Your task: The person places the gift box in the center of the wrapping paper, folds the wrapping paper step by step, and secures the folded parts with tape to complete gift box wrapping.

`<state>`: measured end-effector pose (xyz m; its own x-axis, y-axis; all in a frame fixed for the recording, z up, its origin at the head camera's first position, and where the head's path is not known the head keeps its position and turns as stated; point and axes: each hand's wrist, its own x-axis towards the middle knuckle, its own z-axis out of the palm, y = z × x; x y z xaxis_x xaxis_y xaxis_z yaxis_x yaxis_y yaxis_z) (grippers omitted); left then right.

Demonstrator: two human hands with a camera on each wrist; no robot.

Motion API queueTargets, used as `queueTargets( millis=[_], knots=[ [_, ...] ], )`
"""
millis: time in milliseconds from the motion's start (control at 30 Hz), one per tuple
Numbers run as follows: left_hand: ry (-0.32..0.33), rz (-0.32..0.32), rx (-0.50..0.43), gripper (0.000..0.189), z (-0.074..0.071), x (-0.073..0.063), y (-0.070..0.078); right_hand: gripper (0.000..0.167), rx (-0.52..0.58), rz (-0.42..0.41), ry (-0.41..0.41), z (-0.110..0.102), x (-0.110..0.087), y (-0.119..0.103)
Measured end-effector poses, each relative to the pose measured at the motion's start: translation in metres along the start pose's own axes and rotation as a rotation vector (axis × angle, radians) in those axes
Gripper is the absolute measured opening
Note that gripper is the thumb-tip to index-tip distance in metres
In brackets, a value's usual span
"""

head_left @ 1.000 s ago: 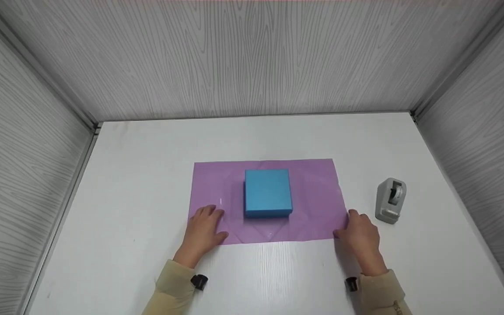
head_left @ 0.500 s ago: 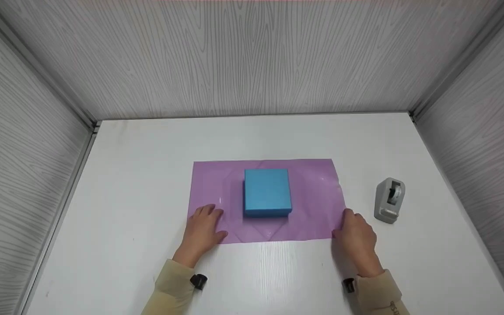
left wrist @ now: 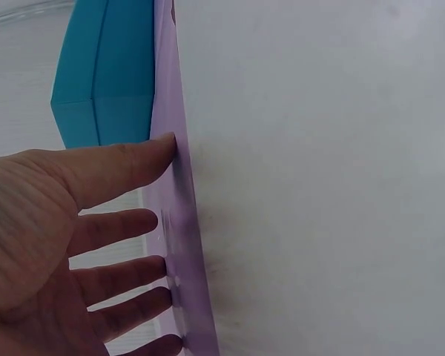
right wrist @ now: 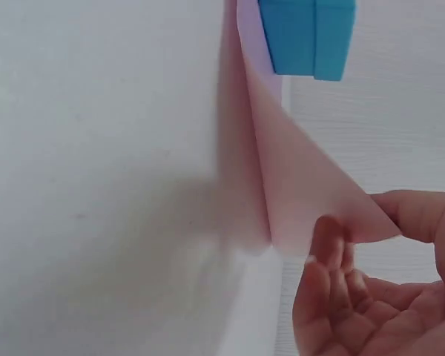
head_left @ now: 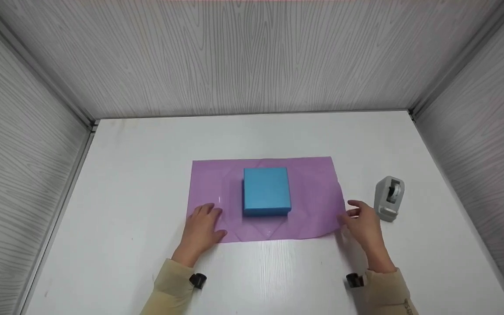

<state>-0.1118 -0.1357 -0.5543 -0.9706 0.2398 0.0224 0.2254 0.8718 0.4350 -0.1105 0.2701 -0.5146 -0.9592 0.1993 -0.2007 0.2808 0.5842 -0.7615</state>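
A blue lidded box (head_left: 267,190) sits in the middle of a purple sheet of paper (head_left: 315,197) laid flat on the white table. My left hand (head_left: 201,229) rests on the sheet's near left corner, fingers spread. In the left wrist view its thumb (left wrist: 133,163) and fingertips press the paper down. At the near right corner my right hand (head_left: 362,223) pinches the paper between thumb and index finger. The right wrist view shows that corner of the paper (right wrist: 304,178) lifted off the table, with the other fingers (right wrist: 334,297) curved below it.
A grey tape dispenser (head_left: 389,199) stands on the table just beyond the right hand. Grey wood-grain panels (head_left: 252,57) enclose the table (head_left: 125,175) at the back and both sides. Each sleeve cuff has a black wrist device (head_left: 198,281) beside it.
The right hand has taken the paper's near right corner between thumb and finger and raised it, turning slightly. The left hand and the box stay where they were on the sheet.
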Motion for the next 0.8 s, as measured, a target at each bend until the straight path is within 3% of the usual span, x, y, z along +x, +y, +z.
queueTargets(
  millis=[133,233,433,633,800],
  knots=[
    [0.001,0.001,-0.002,0.053,-0.001,0.001,0.0,0.044,0.152,0.045,-0.027,0.001,0.002,-0.001],
    [0.006,0.005,0.0,0.053,0.0,0.001,0.0,0.034,0.192,0.052,-0.035,0.002,0.002,-0.003],
    [0.018,0.015,-0.008,0.053,0.0,0.001,0.0,0.017,0.155,0.007,-0.031,0.006,-0.001,-0.013],
    [0.039,0.027,0.002,0.052,0.0,0.001,0.0,0.017,0.117,-0.021,-0.01,0.013,-0.003,-0.022],
    [0.02,0.011,0.006,0.054,-0.001,0.0,0.001,0.015,0.054,-0.1,0.035,0.02,-0.006,-0.03]
  ],
)
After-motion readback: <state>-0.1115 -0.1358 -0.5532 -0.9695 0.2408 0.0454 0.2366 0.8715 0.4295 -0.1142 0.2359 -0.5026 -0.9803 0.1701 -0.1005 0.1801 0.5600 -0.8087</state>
